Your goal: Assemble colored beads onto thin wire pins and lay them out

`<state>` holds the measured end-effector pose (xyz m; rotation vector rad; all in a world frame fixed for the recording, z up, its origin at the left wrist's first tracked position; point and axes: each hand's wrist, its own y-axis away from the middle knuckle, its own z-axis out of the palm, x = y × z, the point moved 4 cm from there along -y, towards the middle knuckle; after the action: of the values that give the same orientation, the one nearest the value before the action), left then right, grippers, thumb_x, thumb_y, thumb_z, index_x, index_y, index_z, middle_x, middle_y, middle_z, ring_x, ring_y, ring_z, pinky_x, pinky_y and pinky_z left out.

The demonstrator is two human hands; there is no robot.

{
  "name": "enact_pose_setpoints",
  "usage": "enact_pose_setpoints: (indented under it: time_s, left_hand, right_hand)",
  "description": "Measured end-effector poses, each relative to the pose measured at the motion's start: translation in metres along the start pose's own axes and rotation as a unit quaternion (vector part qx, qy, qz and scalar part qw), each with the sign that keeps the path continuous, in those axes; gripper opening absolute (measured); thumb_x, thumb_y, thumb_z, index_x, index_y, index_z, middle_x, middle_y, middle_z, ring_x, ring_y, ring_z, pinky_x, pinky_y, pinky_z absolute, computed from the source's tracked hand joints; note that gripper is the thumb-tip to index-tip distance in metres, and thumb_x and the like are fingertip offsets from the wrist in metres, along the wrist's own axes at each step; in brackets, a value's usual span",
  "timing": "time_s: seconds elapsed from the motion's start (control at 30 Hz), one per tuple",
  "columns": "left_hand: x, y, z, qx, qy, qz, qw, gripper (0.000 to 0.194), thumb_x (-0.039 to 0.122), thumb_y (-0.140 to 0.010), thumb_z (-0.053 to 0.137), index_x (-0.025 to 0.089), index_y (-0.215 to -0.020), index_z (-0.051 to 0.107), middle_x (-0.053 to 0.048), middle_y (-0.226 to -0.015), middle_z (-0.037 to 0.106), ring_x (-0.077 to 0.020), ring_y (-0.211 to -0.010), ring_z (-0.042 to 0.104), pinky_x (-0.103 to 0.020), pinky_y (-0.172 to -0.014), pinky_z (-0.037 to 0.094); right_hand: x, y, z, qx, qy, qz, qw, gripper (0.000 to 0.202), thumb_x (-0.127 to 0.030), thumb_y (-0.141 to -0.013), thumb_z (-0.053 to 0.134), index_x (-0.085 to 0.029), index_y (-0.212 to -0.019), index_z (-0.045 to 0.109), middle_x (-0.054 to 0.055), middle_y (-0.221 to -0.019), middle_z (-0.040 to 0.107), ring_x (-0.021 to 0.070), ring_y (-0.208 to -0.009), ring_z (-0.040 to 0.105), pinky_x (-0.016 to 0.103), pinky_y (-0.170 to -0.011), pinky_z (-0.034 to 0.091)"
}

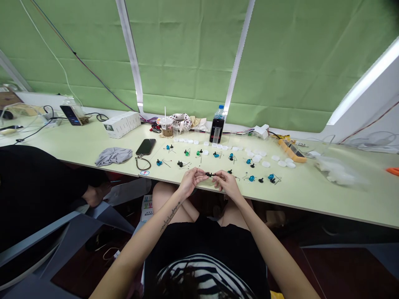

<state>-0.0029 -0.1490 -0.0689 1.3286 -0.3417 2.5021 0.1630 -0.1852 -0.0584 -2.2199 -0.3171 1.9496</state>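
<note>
My left hand (190,182) is closed at the fingertips on the left end of a small black part (208,174), just over the table's front edge. My right hand (228,182) pinches the same part from the right. It is too small for me to make out its exact kind. On the table beyond my hands lie several small sets of blue or green knobs, black pieces and thin bent metal wires. One blue knob (251,178) and a loose black piece (261,180) lie to the right of my right hand.
White round caps (256,158) lie scattered behind the sets. A dark phone (146,146), a grey cloth (114,156), a bottle (217,124), an iced drink cup (166,126) and a yellow multimeter (292,150) are on the table (336,203). Someone in black (37,187) sits at left.
</note>
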Motion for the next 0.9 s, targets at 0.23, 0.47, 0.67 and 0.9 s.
enact_pose_setpoints:
  time_s: [0.23,0.47,0.67,0.9]
  left_hand:
    - [0.0002,-0.0006,-0.0002,-0.001,0.006,-0.001,1.000,0.029,0.033,-0.087,0.050,0.008,-0.081,0.062,-0.013,-0.079,0.069,-0.0206,-0.078,0.069,-0.028,-0.078,0.053]
    - [-0.0014,-0.0020,-0.0027,0.009,0.014,0.002,1.000,0.028,0.033,-0.087,0.051,0.008,-0.082,0.063,-0.013,-0.078,0.069,-0.0207,-0.078,0.069,-0.031,-0.081,0.053]
    - [-0.0024,-0.0025,-0.0029,0.002,0.006,-0.001,1.000,0.030,0.035,-0.087,0.051,0.008,-0.082,0.063,-0.013,-0.078,0.069,-0.0207,-0.077,0.069,-0.030,-0.080,0.053]
    - [-0.0029,-0.0027,-0.0034,-0.007,0.006,0.004,1.000,0.030,0.035,-0.087,0.052,0.008,-0.083,0.063,-0.013,-0.079,0.069,-0.0205,-0.078,0.069,-0.029,-0.078,0.053]
  right_hand:
    - [-0.0011,0.0004,0.0001,-0.008,0.003,0.000,1.000,0.035,-0.050,-0.076,0.061,-0.017,-0.083,0.057,0.003,-0.067,0.063,0.0131,-0.051,0.058,0.021,-0.037,0.046]
    - [-0.0034,0.0008,0.0000,-0.002,-0.003,-0.002,1.000,0.040,-0.045,-0.072,0.066,-0.019,-0.101,0.058,0.002,-0.075,0.060,0.0134,-0.053,0.060,0.021,-0.036,0.046]
    - [-0.0061,0.0024,0.0015,-0.014,0.007,-0.007,1.000,0.037,-0.045,-0.073,0.065,-0.018,-0.098,0.059,0.001,-0.069,0.059,0.0145,-0.054,0.060,0.021,-0.036,0.046]
    - [-0.0046,0.0019,0.0017,-0.015,0.004,-0.011,1.000,0.036,-0.047,-0.074,0.063,-0.018,-0.094,0.059,0.003,-0.069,0.063,0.0146,-0.053,0.060,0.022,-0.036,0.046]
